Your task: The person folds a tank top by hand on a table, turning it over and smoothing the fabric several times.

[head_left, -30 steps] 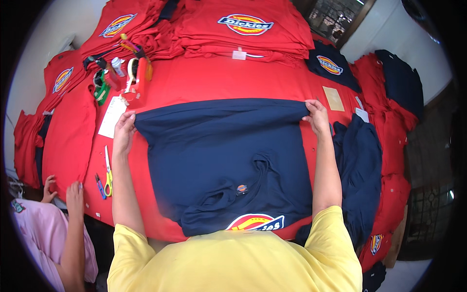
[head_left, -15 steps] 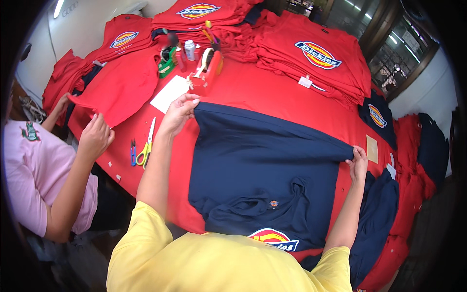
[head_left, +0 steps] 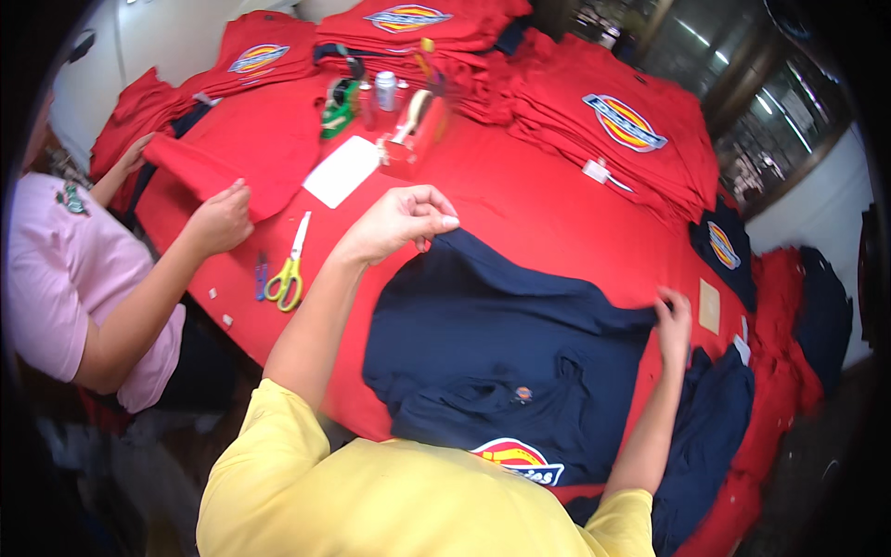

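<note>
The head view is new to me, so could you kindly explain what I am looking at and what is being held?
There is no machine here: a person in a yellow top works with bare hands. The picture comes from the left of two fisheye cameras worn on the head, looking down, so straight edges bend toward the rim.

The left hand pinches a corner of a navy shirt. The right hand is at the other end of that edge; blur hides its exact grip.

On the red surface lie yellow-handled scissors, a white sheet and a red tape dispenser, with stacked red shirts behind. At the left, a co-worker holds a red cloth.
</note>
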Tool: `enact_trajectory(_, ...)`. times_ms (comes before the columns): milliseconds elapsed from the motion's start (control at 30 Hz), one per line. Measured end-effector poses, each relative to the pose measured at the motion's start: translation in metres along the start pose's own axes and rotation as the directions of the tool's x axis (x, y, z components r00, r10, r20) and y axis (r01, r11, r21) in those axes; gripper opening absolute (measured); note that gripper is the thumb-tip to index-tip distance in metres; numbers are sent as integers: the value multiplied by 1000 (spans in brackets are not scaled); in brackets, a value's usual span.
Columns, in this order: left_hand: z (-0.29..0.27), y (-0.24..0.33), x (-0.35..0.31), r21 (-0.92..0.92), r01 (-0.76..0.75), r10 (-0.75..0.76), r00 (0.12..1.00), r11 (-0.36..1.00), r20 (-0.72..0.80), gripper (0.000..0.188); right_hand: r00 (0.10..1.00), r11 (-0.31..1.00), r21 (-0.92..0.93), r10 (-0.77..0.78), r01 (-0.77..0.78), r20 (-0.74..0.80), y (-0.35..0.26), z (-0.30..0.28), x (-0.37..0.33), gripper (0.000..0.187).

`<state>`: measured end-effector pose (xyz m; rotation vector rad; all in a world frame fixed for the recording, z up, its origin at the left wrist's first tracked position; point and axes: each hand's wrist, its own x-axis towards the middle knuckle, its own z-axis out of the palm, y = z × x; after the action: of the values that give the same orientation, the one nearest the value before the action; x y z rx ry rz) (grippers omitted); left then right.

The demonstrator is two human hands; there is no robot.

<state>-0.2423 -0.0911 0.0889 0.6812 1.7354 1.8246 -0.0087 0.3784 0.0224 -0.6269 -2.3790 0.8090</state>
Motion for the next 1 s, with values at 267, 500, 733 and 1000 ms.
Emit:
enact_trajectory(267,102,-6,19,-59,-85,88,994,995,62,32,854,843,523,-175,-127,490,-219,100,-56,24)
enact_trajectory(500,109,-30,-7,-108,65,-44,981,992,191,17,854,445,777,-50,-445,518,-201,109,-66,22)
enact_trajectory(733,100,-31,-10,-156,102,-64,971,983,230,12,814,404,744,2,-531,581,-219,106,-70,29)
enact_trajectory(1000,105,-26,-13,-81,67,-46,970,994,237,15,812,580,692,-89,-429,577,-204,107,-67,32)
